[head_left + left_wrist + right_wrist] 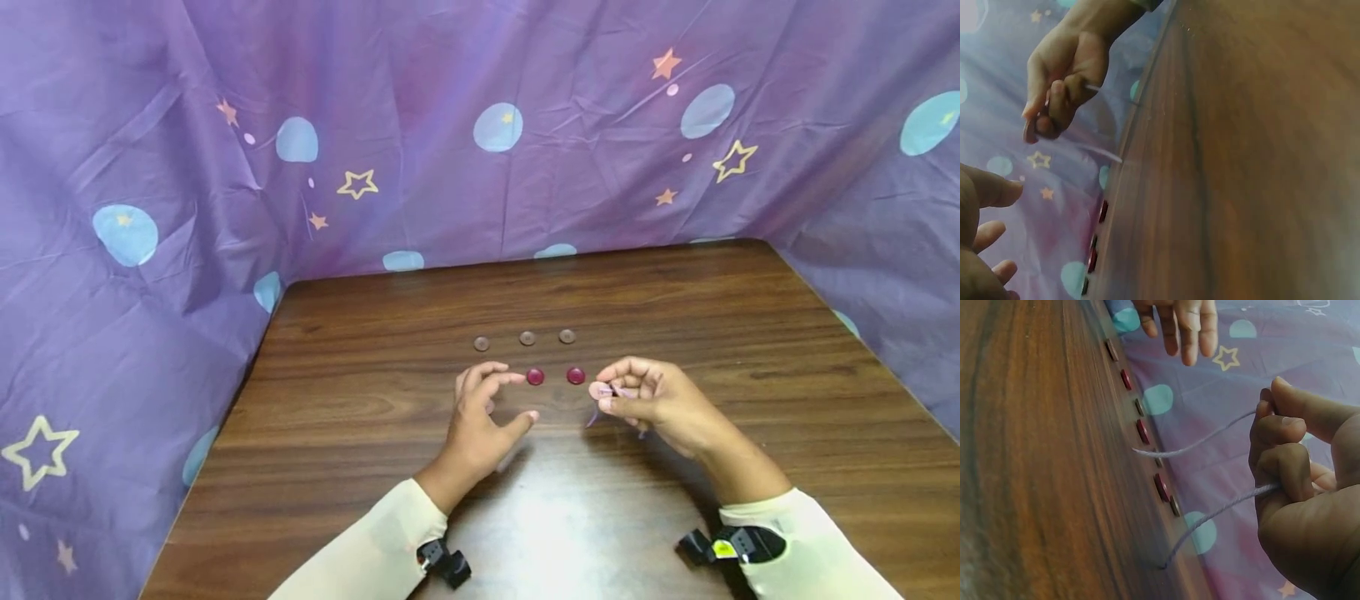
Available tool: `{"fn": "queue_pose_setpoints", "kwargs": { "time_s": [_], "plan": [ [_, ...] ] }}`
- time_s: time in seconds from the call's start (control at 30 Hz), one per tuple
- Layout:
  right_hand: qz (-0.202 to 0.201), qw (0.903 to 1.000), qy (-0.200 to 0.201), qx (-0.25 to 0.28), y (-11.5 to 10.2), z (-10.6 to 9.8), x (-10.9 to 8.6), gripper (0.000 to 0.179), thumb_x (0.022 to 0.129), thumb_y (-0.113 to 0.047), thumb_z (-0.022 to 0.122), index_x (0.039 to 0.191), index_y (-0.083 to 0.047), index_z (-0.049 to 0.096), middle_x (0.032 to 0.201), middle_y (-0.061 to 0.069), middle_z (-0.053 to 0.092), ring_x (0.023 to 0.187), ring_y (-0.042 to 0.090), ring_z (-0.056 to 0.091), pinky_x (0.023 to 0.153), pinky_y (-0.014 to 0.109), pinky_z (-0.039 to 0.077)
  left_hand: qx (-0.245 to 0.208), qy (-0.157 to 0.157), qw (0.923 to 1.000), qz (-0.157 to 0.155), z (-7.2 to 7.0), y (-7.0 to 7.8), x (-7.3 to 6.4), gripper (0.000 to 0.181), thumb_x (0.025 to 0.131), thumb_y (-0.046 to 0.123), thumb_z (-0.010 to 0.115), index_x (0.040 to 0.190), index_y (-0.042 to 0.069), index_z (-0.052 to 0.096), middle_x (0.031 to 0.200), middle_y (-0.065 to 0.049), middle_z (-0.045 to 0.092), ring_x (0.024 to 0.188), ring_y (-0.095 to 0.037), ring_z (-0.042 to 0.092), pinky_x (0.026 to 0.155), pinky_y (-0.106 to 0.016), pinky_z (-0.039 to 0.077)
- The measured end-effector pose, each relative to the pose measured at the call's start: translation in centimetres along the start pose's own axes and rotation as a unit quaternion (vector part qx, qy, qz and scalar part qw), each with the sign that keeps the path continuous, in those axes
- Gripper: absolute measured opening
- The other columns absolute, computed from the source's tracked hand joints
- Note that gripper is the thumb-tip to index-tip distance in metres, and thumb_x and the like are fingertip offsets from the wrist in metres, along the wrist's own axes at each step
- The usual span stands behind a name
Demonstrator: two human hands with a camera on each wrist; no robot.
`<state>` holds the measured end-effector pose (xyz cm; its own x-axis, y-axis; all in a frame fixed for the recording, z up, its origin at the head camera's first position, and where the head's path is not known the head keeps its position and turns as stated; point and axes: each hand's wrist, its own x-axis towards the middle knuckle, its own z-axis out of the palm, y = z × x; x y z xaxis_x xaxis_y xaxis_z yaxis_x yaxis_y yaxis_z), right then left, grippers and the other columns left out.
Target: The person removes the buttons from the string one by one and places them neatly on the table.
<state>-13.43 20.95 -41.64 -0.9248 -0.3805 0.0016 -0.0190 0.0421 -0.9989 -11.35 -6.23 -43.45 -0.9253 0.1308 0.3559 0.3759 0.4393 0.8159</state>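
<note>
My right hand [660, 406] pinches a pale pink button [599, 391] between thumb and fingertips, above the table. A lilac yarn [592, 418] is held in the same hand; its two loose ends, one of them a lilac yarn end [1204, 522], hang past the curled fingers. My left hand [480, 425] hovers to the left with thumb and fingers spread apart, nothing between them. Its index fingertip appears right beside a dark red button [535, 377]. Another dark red button [575, 376] lies between the hands. A small pinkish disc [490, 407] is mostly hidden behind the left hand.
Farther back on the wooden table [360, 358], a brown button [482, 343], a second brown button [527, 338] and a third brown button [567, 336] form a row. A purple curtain [420, 100] with stars and blue spots encloses the table's back and sides.
</note>
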Motion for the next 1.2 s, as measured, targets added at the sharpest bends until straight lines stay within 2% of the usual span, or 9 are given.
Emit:
{"fn": "queue_pose_setpoints", "kwargs": {
  "time_s": [0.17, 0.27, 0.37, 0.47, 0.6, 0.77, 0.93, 1.07, 1.2],
  "plan": [
    [-0.005, 0.9998, -0.010, 0.016, -0.1, 0.0, 0.1, 0.024, 0.087, -0.001, 0.071, 0.107, -0.003, 0.058, 0.092, -0.004, 0.073, 0.060, 0.002, 0.055, 0.044, 0.020, 0.041, 0.016, 0.001, 0.9979, 0.064, 0.8, 0.9, 0.3, 0.045, 0.072, 0.015, 0.086, 0.113, 0.016, 0.068, 0.126, -0.006, 0.060, 0.126, -0.022, 0.046, 0.110, -0.045, 0.035],
    [-0.014, 0.9997, -0.014, 0.010, -0.2, 0.1, 0.1, 0.022, 0.088, -0.001, 0.070, 0.107, -0.003, 0.061, 0.093, -0.004, 0.074, 0.058, 0.001, 0.054, 0.042, 0.021, 0.040, 0.019, -0.004, 0.9969, 0.077, 1.1, 1.3, 0.7, 0.043, 0.073, 0.016, 0.086, 0.112, 0.013, 0.068, 0.122, -0.004, 0.062, 0.122, -0.020, 0.051, 0.109, -0.043, 0.037],
    [-0.020, 0.9997, -0.016, -0.005, -0.2, 0.0, 0.1, 0.021, 0.089, -0.003, 0.069, 0.109, -0.001, 0.063, 0.094, -0.004, 0.076, 0.057, 0.000, 0.054, 0.040, 0.025, 0.038, 0.015, -0.019, 0.9982, 0.055, 1.4, 1.8, 1.0, 0.041, 0.075, 0.019, 0.085, 0.112, 0.015, 0.069, 0.120, 0.000, 0.064, 0.120, -0.017, 0.055, 0.108, -0.040, 0.040],
    [-0.024, 0.9993, -0.012, -0.028, -0.2, 0.0, 0.0, 0.024, 0.090, -0.006, 0.069, 0.112, 0.001, 0.064, 0.092, -0.002, 0.077, 0.054, 0.001, 0.053, 0.038, 0.032, 0.037, 0.003, -0.033, 0.9993, 0.020, 1.7, 2.3, 1.3, 0.039, 0.076, 0.023, 0.085, 0.111, 0.019, 0.070, 0.117, 0.005, 0.066, 0.114, -0.015, 0.060, 0.100, -0.037, 0.044],
    [-0.026, 0.9984, -0.005, -0.049, 0.0, 0.0, 0.0, 0.027, 0.089, -0.008, 0.070, 0.113, 0.004, 0.064, 0.090, 0.003, 0.077, 0.051, 0.002, 0.051, 0.038, 0.035, 0.036, -0.040, -0.051, 0.9979, -0.003, 2.0, 2.9, 1.9, 0.036, 0.077, 0.023, 0.084, 0.110, 0.019, 0.071, 0.111, 0.004, 0.070, 0.104, -0.019, 0.066, 0.091, -0.040, 0.050],
    [-0.020, 0.9982, 0.001, -0.056, 0.1, 0.1, 0.1, 0.027, 0.089, -0.009, 0.071, 0.112, 0.003, 0.065, 0.089, -0.004, 0.076, 0.051, 0.002, 0.050, 0.038, 0.035, 0.036, -0.084, -0.077, 0.9935, -0.005, 2.5, 3.2, 2.5, 0.033, 0.078, 0.019, 0.084, 0.109, 0.012, 0.073, 0.108, -0.005, 0.074, 0.100, -0.019, 0.069, 0.087, -0.042, 0.056],
    [-0.015, 0.9979, 0.008, -0.063, 0.0, 0.2, 0.1, 0.027, 0.088, -0.009, 0.072, 0.111, 0.003, 0.065, 0.084, -0.002, 0.075, 0.050, 0.002, 0.051, 0.038, 0.034, 0.037, -0.089, -0.094, 0.9916, -0.007, 3.0, 3.3, 2.8, 0.036, 0.076, 0.020, 0.085, 0.110, 0.010, 0.074, 0.112, -0.003, 0.073, 0.102, -0.022, 0.069, 0.088, -0.038, 0.057],
    [-0.009, 0.9973, 0.014, -0.072, -0.2, 0.2, 0.0, 0.027, 0.088, -0.012, 0.073, 0.109, 0.002, 0.065, 0.076, 0.002, 0.072, 0.050, 0.004, 0.050, 0.039, 0.033, 0.039, -0.084, -0.107, 0.9907, -0.009, 3.5, 3.1, 2.9, 0.039, 0.075, 0.021, 0.086, 0.110, 0.008, 0.075, 0.114, -0.002, 0.069, 0.103, -0.014, 0.065, 0.091, -0.034, 0.056],
    [-0.008, 0.9972, 0.016, -0.072, -0.4, 0.3, -0.1, 0.027, 0.088, -0.012, 0.073, 0.109, 0.002, 0.066, 0.069, -0.003, 0.067, 0.050, 0.004, 0.049, 0.040, 0.032, 0.039, -0.091, -0.114, 0.9893, -0.004, 3.7, 2.9, 3.0, 0.036, 0.076, 0.021, 0.085, 0.108, 0.008, 0.076, 0.116, -0.001, 0.066, 0.108, -0.009, 0.060, 0.094, -0.036, 0.054]
  ]
}}
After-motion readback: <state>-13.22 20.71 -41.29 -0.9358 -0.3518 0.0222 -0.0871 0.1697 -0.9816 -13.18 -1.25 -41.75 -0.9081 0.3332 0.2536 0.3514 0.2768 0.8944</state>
